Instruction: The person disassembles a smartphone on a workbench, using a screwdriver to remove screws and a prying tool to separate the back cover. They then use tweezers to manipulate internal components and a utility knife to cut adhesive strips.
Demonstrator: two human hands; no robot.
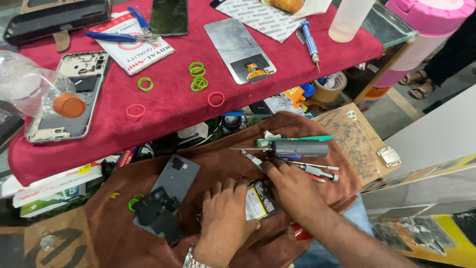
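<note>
Phone repair workshop: opened phones (pixel 69 94), screwdrivers (pixel 310 42), pliers (pixel 124 32).

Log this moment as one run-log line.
left hand: steadying opened phone | right hand: working tweezers at phone | surface: brown cloth | nearby: grey back cover

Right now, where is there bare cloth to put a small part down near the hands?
Bare brown cloth lies between the grey back cover and the grey tool. On the red cloth, a free strip borders the rubber rings. It is crowded around the opened phone under both hands and by the screwdrivers.
</note>
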